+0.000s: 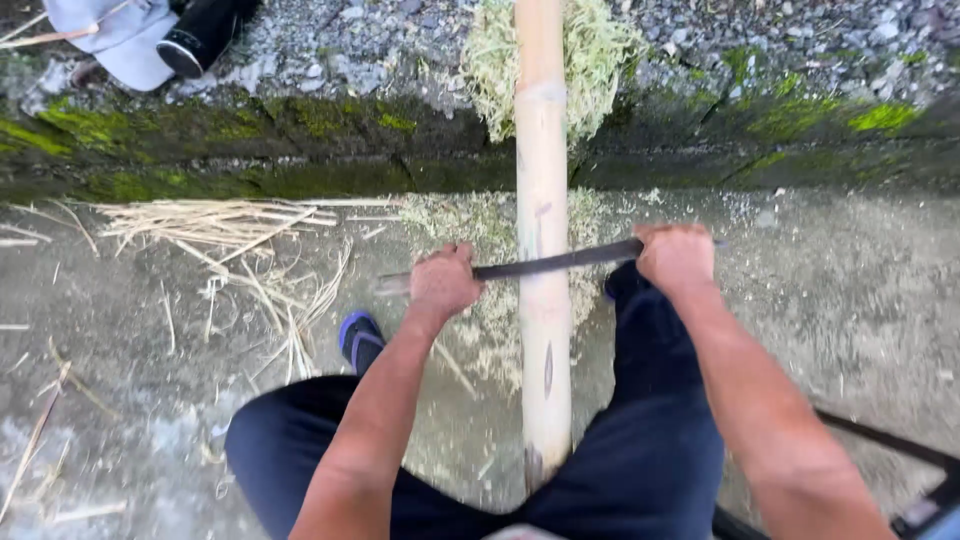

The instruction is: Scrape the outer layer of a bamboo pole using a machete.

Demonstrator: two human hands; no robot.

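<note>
A pale bamboo pole (543,200) runs from between my legs up over the mossy kerb. A long dark blade (560,261) lies across it at mid-frame. My left hand (441,283) is closed on the blade's left part, near its tip. My right hand (675,258) is closed on the right end, where the handle sits hidden under the fingers. Both arms reach forward over my dark trousers. Fine greenish shavings (490,330) lie beside and under the pole.
A mossy concrete kerb (250,150) crosses the view, with gravel beyond it. Thin bamboo strips (215,225) are scattered on the concrete at left. My blue sandal (358,338) shows by my left knee. Another person's dark shoe (205,35) is at top left.
</note>
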